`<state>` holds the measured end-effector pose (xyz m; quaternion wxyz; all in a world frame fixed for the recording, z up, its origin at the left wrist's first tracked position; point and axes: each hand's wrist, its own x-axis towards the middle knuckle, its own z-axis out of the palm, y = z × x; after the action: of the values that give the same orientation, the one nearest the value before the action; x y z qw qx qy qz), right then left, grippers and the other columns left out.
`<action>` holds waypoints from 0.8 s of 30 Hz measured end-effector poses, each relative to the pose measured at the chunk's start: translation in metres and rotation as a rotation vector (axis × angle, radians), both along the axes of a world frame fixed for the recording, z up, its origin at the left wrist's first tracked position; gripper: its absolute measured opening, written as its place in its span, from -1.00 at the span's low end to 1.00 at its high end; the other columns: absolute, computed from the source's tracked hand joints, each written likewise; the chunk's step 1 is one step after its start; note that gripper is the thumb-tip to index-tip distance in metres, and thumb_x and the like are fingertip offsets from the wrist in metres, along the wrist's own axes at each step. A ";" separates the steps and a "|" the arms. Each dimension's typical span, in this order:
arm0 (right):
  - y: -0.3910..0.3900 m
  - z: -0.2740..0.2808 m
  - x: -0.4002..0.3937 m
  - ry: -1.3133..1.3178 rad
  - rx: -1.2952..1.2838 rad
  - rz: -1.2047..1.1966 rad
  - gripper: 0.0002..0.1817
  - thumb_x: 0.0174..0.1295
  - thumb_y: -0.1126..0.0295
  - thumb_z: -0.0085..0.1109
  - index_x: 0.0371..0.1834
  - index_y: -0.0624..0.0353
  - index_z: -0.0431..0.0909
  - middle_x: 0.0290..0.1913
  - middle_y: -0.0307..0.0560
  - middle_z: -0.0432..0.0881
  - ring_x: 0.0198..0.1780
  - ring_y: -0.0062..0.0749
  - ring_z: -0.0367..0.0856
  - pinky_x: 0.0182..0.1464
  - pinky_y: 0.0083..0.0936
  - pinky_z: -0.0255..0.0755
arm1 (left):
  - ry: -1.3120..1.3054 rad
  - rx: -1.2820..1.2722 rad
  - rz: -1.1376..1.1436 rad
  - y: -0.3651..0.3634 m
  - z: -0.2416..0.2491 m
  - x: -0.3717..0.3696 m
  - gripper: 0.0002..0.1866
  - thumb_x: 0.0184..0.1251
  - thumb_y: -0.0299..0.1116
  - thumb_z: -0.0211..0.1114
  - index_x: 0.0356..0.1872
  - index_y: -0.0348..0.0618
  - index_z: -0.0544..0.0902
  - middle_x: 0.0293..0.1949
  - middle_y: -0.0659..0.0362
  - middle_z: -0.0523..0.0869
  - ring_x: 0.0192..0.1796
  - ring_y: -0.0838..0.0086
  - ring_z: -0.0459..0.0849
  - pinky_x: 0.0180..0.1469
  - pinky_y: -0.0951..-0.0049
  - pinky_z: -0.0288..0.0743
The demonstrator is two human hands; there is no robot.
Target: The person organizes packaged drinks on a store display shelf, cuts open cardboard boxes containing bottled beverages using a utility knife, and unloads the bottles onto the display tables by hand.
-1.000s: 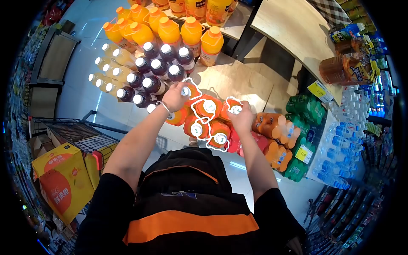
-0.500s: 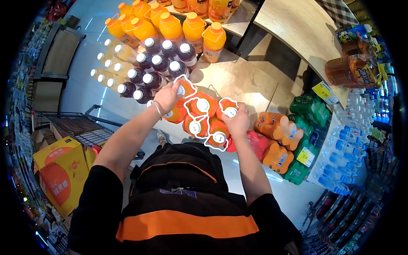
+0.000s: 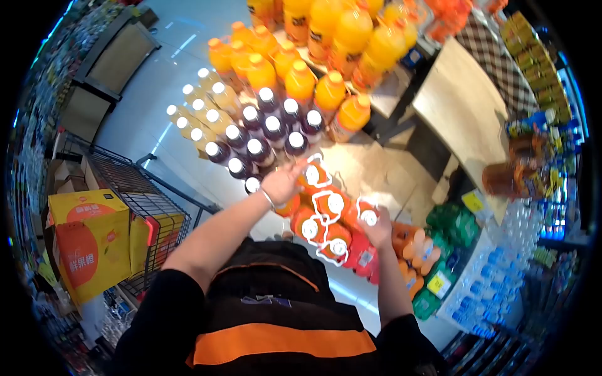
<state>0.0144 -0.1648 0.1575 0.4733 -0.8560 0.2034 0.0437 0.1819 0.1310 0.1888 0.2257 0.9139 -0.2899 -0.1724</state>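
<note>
Six or so orange-red bottles (image 3: 332,205) with white caps and carry loops, head view, clustered between two bare hands over the front of the low wooden counter (image 3: 370,168). Bottles look upright; long axes roughly vertical, caps toward camera, lens tilts them.

Left hand (image 3: 280,186) at the far left end of the cluster: fingers reach right to the neck of the far-left bottle (image 3: 318,180), blurred, can't tell if clenched. Another orange-red bottle part hidden under its wrist. Right hand (image 3: 378,232) at the right end: fingers against the cap area of the right-hand bottle (image 3: 360,212), that cap just left of them; grip can't be told either. Middle bottles lie between the hands, loops crossing; far-left one nearer left hand, right-hand one nearer right.

In the way: dark bottles (image 3: 274,130) crowd just beyond left hand; red packs (image 3: 362,258) sit close on the near right side. Orange packs (image 3: 419,250), then green packs (image 3: 453,224), right of right hand. Tall yellow-orange bottles (image 3: 300,83) far; pale bottles (image 3: 214,120) far left. Cart (image 3: 166,207) well left, black bag (image 3: 266,282) near, between arms.
</note>
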 end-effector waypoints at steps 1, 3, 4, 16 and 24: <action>-0.010 0.004 0.006 0.080 0.284 0.093 -0.26 -0.09 0.24 0.46 0.14 0.31 0.33 0.07 0.14 0.51 0.12 -0.11 0.49 0.10 -0.35 0.40 | 0.055 0.007 0.066 0.003 0.009 -0.005 -0.28 0.16 -0.20 0.28 0.34 0.06 0.17 0.06 -0.11 0.46 0.00 0.02 0.56 0.03 0.16 0.47; -0.018 0.054 0.043 0.344 0.075 0.345 -0.17 -0.07 0.16 0.44 0.25 0.28 0.26 0.14 0.19 0.45 0.18 -0.06 0.44 0.20 -0.30 0.32 | 0.029 -0.119 0.103 0.024 0.006 -0.017 -0.28 0.16 -0.17 0.28 0.34 0.08 0.17 0.06 -0.11 0.46 0.02 0.03 0.54 0.04 0.17 0.46; -0.024 0.070 0.061 0.417 -0.085 0.458 -0.15 -0.07 0.12 0.43 0.28 0.26 0.26 0.15 0.21 0.45 0.19 -0.03 0.44 0.23 -0.27 0.30 | -0.020 -0.176 0.105 0.041 0.000 -0.023 -0.31 0.17 -0.16 0.27 0.33 0.06 0.21 0.04 -0.09 0.47 0.04 0.06 0.53 0.04 0.20 0.46; 0.165 0.256 0.395 -0.174 -1.080 0.370 0.21 -0.32 -0.11 0.51 0.45 -0.39 -0.10 0.52 0.02 -0.30 0.50 0.09 -0.35 0.23 0.55 -0.18 | -0.055 -0.499 0.902 0.278 0.191 -0.142 -0.51 0.11 -0.45 0.31 0.12 -0.26 0.46 -0.07 -0.03 0.62 -0.01 0.27 0.63 0.06 0.35 0.46; 0.212 0.330 0.429 -0.068 -1.110 0.307 -0.10 -0.13 -0.04 0.42 0.30 0.02 0.25 0.33 0.09 0.17 0.35 0.06 0.11 0.28 0.11 0.07 | -0.807 -0.452 1.239 0.454 0.307 -0.284 -0.81 0.31 -0.53 0.07 -0.12 -0.32 0.57 -0.13 0.06 0.64 -0.08 0.42 0.60 0.02 0.47 0.43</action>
<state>0.4431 0.0474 0.4875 -0.0523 -0.9968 0.0537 -0.0291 -0.1022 0.5847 0.4954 0.3389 0.8332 0.1866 0.3950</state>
